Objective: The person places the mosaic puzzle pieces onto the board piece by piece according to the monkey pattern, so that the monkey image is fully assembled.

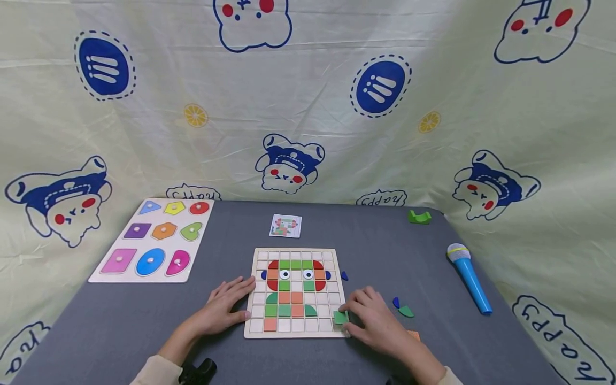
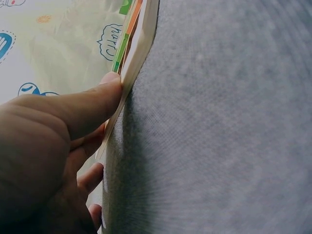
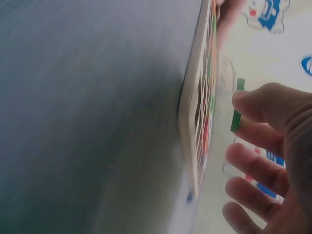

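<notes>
A white gridded mosaic board lies on the table, with red, green, orange and blue tiles and two eye tiles forming a picture. My left hand touches the board's left edge with extended fingers; in the left wrist view the thumb presses against its side. Over the board's lower right corner, my right hand pinches a green square tile between thumb and finger. In the right wrist view, that green tile is held edge-on, apart from the board, while the other fingers are loosely bent.
Right of the board lie a green quarter-circle tile, blue half-round tiles and an orange tile partly behind the wrist. A picture card lies behind it. A shape puzzle, toy microphone and green block are farther out.
</notes>
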{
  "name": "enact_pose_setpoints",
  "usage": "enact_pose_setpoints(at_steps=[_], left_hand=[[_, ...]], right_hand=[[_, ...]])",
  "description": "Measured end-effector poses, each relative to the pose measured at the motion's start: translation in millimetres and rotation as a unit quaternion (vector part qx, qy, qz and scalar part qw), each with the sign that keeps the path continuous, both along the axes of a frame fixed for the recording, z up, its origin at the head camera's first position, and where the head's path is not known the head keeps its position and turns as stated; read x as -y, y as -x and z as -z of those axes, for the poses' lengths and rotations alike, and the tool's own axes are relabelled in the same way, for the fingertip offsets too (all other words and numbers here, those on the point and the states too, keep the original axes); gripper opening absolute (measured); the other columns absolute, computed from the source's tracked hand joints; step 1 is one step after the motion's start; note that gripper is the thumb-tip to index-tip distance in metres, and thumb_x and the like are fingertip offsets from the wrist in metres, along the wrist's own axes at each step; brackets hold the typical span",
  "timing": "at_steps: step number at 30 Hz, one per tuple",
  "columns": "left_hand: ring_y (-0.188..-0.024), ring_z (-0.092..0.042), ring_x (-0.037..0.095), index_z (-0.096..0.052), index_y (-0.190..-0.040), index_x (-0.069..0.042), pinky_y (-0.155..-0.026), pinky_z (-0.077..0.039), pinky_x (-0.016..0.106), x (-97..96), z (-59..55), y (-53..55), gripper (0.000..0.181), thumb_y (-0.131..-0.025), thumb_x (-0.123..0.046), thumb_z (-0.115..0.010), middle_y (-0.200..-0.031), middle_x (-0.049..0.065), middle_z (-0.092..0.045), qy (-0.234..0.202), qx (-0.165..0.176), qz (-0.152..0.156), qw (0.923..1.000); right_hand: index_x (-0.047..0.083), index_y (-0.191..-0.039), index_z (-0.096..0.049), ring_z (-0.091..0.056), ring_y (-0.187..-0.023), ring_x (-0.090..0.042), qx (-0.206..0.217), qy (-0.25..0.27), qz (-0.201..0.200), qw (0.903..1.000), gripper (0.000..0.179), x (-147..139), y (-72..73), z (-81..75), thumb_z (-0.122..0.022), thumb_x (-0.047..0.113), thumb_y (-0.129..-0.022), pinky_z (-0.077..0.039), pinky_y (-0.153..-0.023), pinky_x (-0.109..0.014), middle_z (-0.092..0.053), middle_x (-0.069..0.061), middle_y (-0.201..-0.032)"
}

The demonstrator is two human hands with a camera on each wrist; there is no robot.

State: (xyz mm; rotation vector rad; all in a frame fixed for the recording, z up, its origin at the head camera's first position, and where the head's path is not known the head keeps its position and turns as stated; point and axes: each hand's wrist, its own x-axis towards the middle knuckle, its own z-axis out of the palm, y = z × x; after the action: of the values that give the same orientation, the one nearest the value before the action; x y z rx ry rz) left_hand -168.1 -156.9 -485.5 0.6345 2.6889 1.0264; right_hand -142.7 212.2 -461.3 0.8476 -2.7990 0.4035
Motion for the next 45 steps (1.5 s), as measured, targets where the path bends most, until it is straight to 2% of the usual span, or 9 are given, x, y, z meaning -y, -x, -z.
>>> enact_pose_setpoints(at_steps=[3, 12, 18, 26, 34, 45], left_hand=[[-0.143, -0.020, 0.039, -0.038, -0.145, -0.008, -0.110, -0.005, 0.066, -0.5, -0.7, -0.2, 0.067, -0.087, -0.030, -0.065, -0.153, 0.010, -0.033, 0.000, -0.002, -0.001, 1.0000], [-0.143, -0.021, 0.040, -0.039, -0.144, -0.008, -0.110, -0.006, 0.065, -1.1, -1.5, -0.8, 0.067, -0.087, -0.030, -0.065, -0.153, 0.010, -0.034, 0.002, -0.009, 0.000, 1.0000], [-0.143, -0.021, 0.040, -0.039, -0.144, -0.008, -0.110, -0.006, 0.066, -1.2, -0.7, -0.7, 0.067, -0.087, -0.030, -0.066, -0.153, 0.009, -0.034, 0.005, -0.011, -0.001, 0.9999], [-0.143, -0.021, 0.039, -0.039, -0.144, -0.008, -0.110, -0.005, 0.066, -1.2, -1.2, -0.9, 0.067, -0.087, -0.030, -0.066, -0.153, 0.009, -0.034, 0.004, -0.011, -0.005, 0.9999], [-0.143, -0.022, 0.039, -0.040, -0.143, -0.008, -0.110, -0.006, 0.066, -1.8, -1.0, -1.7, 0.066, -0.087, -0.030, -0.066, -0.153, 0.008, -0.035, 0.005, -0.016, -0.006, 0.9998], [-0.143, -0.023, 0.039, -0.041, -0.143, -0.007, -0.110, -0.006, 0.065, -1.6, -0.1, -1.8, 0.065, -0.087, -0.029, -0.066, -0.153, 0.008, -0.035, 0.002, -0.020, -0.003, 0.9998]], right_hand=[[0.026, -0.094, -0.069, -0.039, -0.093, -0.005, 0.005, -0.005, -0.013, 0.9999, 0.019, 19.6, 1.4, 0.3, -0.075, 0.031, -0.077, -0.037, -0.082, -0.034, -0.053, 0.013, -0.092], [0.024, -0.094, -0.070, -0.040, -0.093, -0.008, -0.019, -0.021, -0.067, 0.9973, 0.020, 65.7, 3.4, 5.4, -0.074, 0.036, -0.078, -0.038, -0.081, -0.031, -0.054, 0.009, -0.092], [0.024, -0.092, -0.070, -0.040, -0.090, -0.009, -0.028, -0.023, -0.078, 0.9963, 0.018, 84.4, 6.1, 8.3, -0.073, 0.034, -0.078, -0.037, -0.080, -0.030, -0.054, 0.009, -0.092], [0.025, -0.091, -0.071, -0.038, -0.086, -0.010, -0.057, -0.028, -0.094, 0.9935, 0.016, 99.1, 8.5, 10.0, -0.072, 0.030, -0.076, -0.034, -0.075, -0.027, -0.053, 0.009, -0.088], [0.025, -0.094, -0.071, -0.038, -0.086, -0.010, -0.029, -0.047, -0.095, 0.9939, 0.016, 104.1, 8.8, 8.1, -0.069, 0.032, -0.080, -0.034, -0.075, -0.026, -0.054, 0.008, -0.091], [0.025, -0.093, -0.070, -0.040, -0.088, -0.010, -0.029, -0.052, -0.095, 0.9937, 0.016, 105.2, 9.7, 8.9, -0.070, 0.032, -0.079, -0.037, -0.078, -0.029, -0.054, 0.009, -0.091]])
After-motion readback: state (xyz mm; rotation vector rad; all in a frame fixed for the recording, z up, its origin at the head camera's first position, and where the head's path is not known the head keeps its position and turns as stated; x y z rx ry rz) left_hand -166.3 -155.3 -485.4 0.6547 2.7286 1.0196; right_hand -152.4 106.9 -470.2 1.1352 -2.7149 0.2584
